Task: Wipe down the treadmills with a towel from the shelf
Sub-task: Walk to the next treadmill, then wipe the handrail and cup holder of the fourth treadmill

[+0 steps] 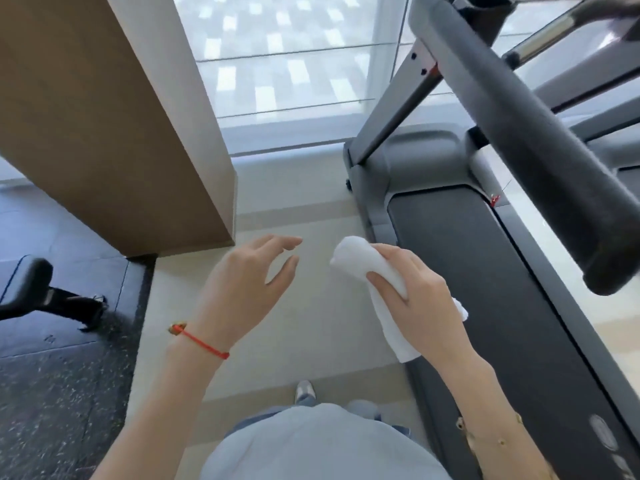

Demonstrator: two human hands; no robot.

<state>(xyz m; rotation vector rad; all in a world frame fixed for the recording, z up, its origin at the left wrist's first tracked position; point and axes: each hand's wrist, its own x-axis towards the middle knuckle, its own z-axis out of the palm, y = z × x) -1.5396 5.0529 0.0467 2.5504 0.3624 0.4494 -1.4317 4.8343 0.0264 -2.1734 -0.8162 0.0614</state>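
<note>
A grey treadmill (429, 157) stands to my right, its dark belt (485, 271) running toward me. Its padded black handrail (540, 168) crosses the upper right. My right hand (415, 292) grips a rolled white towel (360, 261) in the air, just left of the belt's edge; the towel's loose end hangs below my fingers. My left hand (246, 282) hovers beside it over the floor, fingers relaxed and spread, holding nothing. A red string bracelet circles the left wrist.
A tall brown column (114, 126) stands to my left with a window (287, 64) behind it. A black machine part (38, 292) sits on the dark speckled mat at far left. I stand on pale floor (311, 341) between column and treadmill.
</note>
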